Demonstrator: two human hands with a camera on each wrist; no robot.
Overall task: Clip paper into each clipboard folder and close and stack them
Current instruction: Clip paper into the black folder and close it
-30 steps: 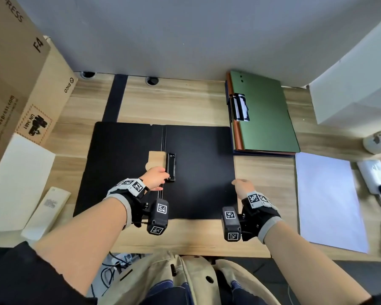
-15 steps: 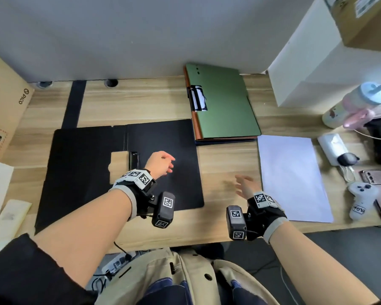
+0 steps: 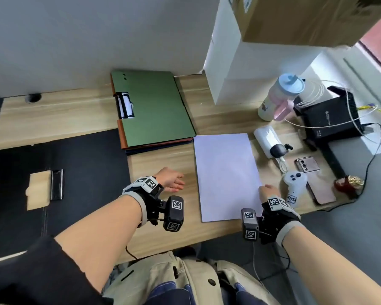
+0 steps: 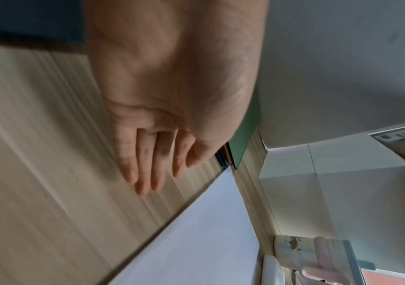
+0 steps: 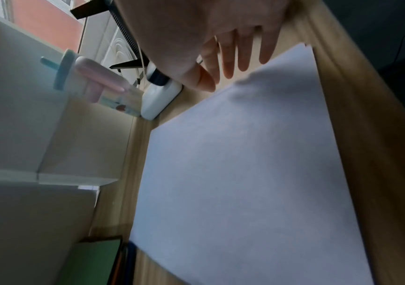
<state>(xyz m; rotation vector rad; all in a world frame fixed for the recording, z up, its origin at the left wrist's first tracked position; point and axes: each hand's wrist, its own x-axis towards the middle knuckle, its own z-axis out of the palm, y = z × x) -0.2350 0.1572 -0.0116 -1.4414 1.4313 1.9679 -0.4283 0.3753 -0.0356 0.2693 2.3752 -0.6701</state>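
Having left the black folder (image 3: 86,164), both hands — left (image 3: 171,182), right (image 3: 267,192) — hover relaxed, empty-fingered, by the paper (image 3: 226,175).

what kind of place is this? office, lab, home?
Probably an office or lab desk, not certain: a wood-grain desk against a grey partition, with clipboard folders and a paper stack laid out, plus a black router with cables and cardboard boxes.

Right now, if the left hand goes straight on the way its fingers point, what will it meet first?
Most likely the paper. The left hand is open over bare desk, fingers aimed right at the sheet's left edge, with nothing between. Its height above the desk is unclear, so it might pass over that edge.
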